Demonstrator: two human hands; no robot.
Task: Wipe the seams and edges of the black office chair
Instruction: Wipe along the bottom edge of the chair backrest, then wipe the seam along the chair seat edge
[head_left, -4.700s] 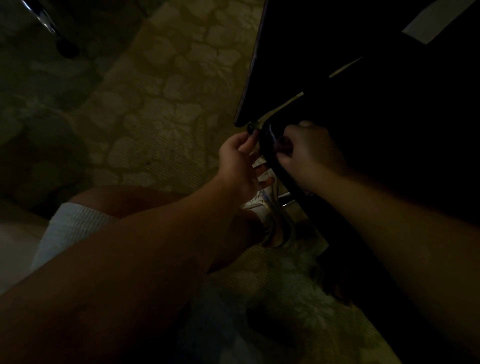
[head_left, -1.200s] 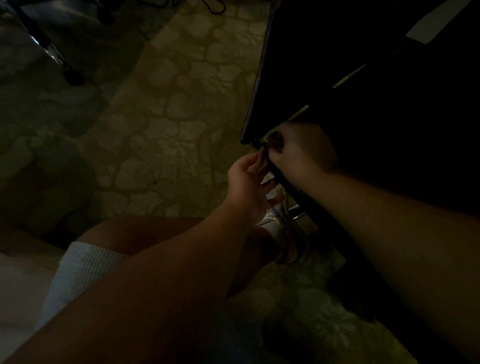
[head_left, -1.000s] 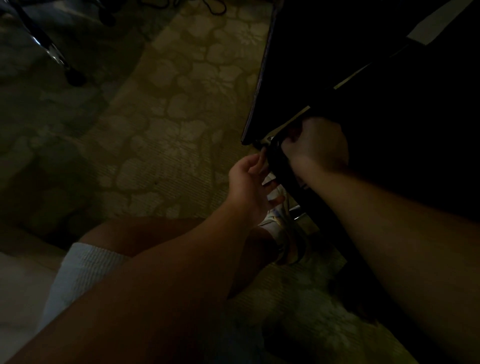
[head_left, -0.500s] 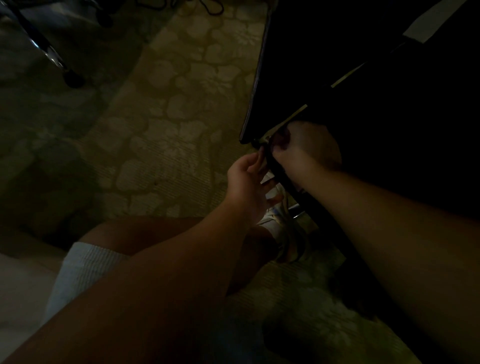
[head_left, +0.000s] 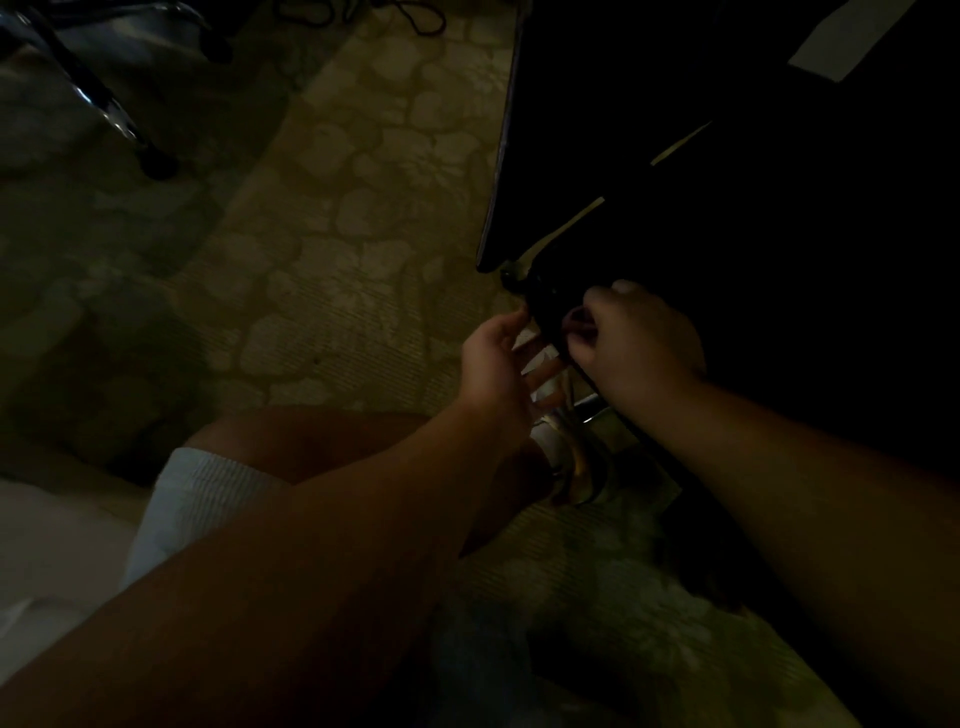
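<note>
- The chair (head_left: 753, 182) fills the upper right of the dim view, a black mass with a dark panel hanging over the rug (head_left: 337, 234); its lower corner sits just above both hands.
- The step in hand looks like wiping a low edge or seam near that corner, where a dark curved rim runs down from the panel's tip.
- The right hand (head_left: 636, 345) is on that rim, its fingers (head_left: 582, 322) curled in and apparently pinching something small and dark against it. This may be a cloth, but the light is too poor to say.
- The left hand (head_left: 493, 364) is just beside the rim on the rug side, its fingers loosely spread and lightly curled, with the tips at or near the edge. I cannot tell whether they grip anything; the hand seems to steady the part.
- A bent knee and a pale sock (head_left: 197, 499) lie below the hands, so the person is sitting low on the floor.
- A chrome leg (head_left: 111, 117) of another piece of furniture stands well apart at upper left.
- The next move probably calls for drawing the right fingers along the rim with firm, even pressure while the left hand braces it, then shifting to the neighbouring seam.
</note>
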